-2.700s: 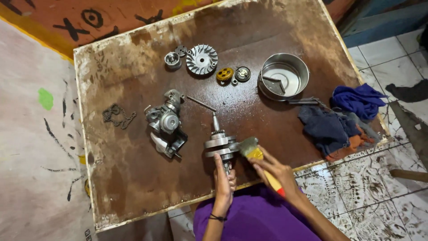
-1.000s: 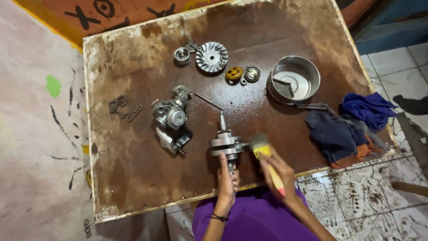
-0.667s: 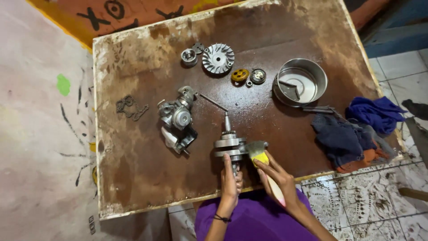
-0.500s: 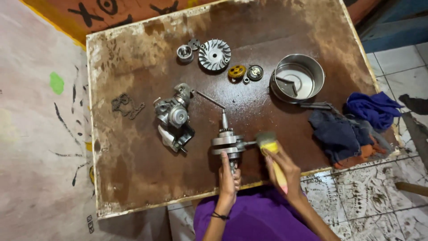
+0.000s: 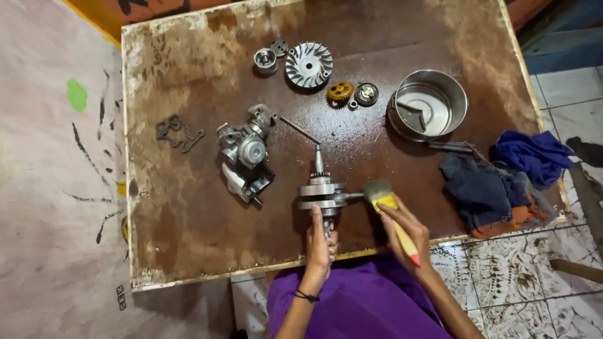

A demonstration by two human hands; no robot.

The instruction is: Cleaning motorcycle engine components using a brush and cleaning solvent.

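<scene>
Gripping crankshaft (image 5: 321,191) in left hand (image 5: 321,242), right hand (image 5: 405,227) clasping paintbrush (image 5: 384,199)

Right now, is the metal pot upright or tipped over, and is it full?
Upright: the metal pot sits on the table with its round opening facing up. Not full; its pale bottom shows, with a small metal piece inside.

You are looking down under soft, even daylight; shadows are falling short and faint, mostly toward 9 o'clock of each part. The wet brown surface (image 5: 188,207) is glinting around its middle, and the steel bowl (image 5: 457,97) is throwing a bright glare at 2 o'clock. Focus is holding sharp across the centre, while the frame's edges are bowing and softening slightly.
</scene>
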